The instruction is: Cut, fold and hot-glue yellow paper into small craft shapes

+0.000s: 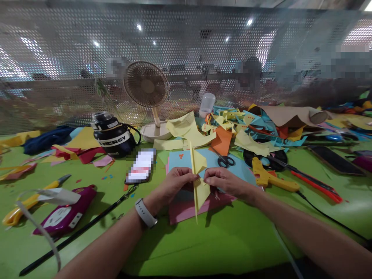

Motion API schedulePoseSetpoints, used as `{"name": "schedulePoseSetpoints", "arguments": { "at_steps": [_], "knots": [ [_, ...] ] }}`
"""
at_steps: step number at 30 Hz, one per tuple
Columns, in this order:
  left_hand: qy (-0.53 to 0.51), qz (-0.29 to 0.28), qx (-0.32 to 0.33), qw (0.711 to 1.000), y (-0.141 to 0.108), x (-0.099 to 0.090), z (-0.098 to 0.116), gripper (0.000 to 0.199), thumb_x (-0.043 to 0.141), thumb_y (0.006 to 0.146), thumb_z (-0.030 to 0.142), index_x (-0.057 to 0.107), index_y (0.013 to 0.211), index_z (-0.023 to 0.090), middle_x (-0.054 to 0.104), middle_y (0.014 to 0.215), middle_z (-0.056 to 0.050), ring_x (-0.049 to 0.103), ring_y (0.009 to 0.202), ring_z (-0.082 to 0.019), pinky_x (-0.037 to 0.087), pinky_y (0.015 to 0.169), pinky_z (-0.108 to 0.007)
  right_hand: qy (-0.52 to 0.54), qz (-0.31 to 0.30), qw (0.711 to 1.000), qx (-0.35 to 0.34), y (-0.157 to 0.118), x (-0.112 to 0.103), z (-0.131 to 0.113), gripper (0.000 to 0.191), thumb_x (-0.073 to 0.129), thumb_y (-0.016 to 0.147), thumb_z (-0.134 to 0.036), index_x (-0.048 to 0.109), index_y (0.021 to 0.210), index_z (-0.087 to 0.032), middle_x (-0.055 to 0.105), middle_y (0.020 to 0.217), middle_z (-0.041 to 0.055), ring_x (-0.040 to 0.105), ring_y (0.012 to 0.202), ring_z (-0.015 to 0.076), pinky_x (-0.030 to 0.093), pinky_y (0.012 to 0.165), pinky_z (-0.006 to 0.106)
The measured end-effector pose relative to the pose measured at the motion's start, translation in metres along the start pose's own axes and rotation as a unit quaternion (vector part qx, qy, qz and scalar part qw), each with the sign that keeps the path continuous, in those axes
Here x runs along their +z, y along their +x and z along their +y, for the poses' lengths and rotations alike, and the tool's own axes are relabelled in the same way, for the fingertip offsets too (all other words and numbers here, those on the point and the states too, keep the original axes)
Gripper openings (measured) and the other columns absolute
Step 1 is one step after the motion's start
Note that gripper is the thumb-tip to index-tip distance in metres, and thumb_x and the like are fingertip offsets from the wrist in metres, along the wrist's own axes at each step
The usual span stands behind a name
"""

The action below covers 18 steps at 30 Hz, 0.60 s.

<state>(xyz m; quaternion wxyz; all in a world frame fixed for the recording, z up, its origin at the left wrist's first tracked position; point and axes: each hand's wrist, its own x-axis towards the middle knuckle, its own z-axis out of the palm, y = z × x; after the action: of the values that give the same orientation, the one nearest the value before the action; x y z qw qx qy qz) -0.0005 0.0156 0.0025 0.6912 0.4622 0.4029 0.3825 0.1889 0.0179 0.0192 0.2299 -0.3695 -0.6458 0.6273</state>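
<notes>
Between my hands is a folded piece of yellow paper [201, 193], held upright over a stack of coloured sheets. My left hand [180, 179] pinches its folded left edge between thumb and fingers. On the other side, my right hand [222, 179] has its fingers closed at the paper's right edge. Below lie a light blue sheet [242, 170] and pink sheets [180, 215]. Small scissors with dark handles [226, 160] rest on the blue sheet, just beyond my right hand. An orange paper piece [222, 139] lies behind them.
A yellow glue gun [273, 180] and a red cutter [316, 186] lie to the right. On the left are a phone [141, 164], a black jug [116, 137], a purple power bank [68, 209] and yellow-handled pliers [31, 201]. A fan [147, 85] and paper scraps [244, 120] stand behind.
</notes>
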Motion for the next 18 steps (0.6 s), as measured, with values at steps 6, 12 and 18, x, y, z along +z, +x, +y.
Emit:
{"name": "schedulePoseSetpoints", "arguments": {
  "at_steps": [6,12,18],
  "knots": [
    [0.012,0.005,-0.019,1.0,-0.0029,-0.0021,0.0009,0.025,0.081,0.058,0.032,0.07,0.067,0.012,0.067,0.063,-0.005,0.056,0.054,-0.011,0.043,0.056,-0.023,0.003,-0.028,1.0,-0.008,0.0025,-0.001,0.0077,0.009,0.05,0.081,-0.024,0.053,0.077,-0.017,0.051,0.052,-0.0071,0.047,0.041,0.0061,0.036,0.043,0.018],
    [0.036,-0.014,-0.029,0.999,-0.0033,-0.0035,0.0001,0.028,0.082,0.055,0.033,0.073,0.071,0.011,0.069,0.067,-0.006,0.057,0.057,-0.012,0.043,0.059,-0.024,-0.024,-0.024,0.999,0.001,-0.001,0.0019,0.0062,0.007,0.05,0.082,-0.021,0.053,0.077,-0.017,0.051,0.053,-0.0071,0.046,0.042,0.0053,0.034,0.043,0.017],
    [0.03,0.002,-0.019,0.999,-0.0047,-0.0008,0.0014,0.021,0.077,0.056,0.031,0.07,0.063,0.012,0.066,0.06,-0.005,0.055,0.053,-0.012,0.043,0.056,-0.024,-0.031,-0.02,0.999,0.004,0.0003,0.0025,0.0054,0.007,0.049,0.08,-0.021,0.053,0.076,-0.017,0.05,0.052,-0.0073,0.047,0.043,0.0061,0.035,0.045,0.018]
  ]
}}
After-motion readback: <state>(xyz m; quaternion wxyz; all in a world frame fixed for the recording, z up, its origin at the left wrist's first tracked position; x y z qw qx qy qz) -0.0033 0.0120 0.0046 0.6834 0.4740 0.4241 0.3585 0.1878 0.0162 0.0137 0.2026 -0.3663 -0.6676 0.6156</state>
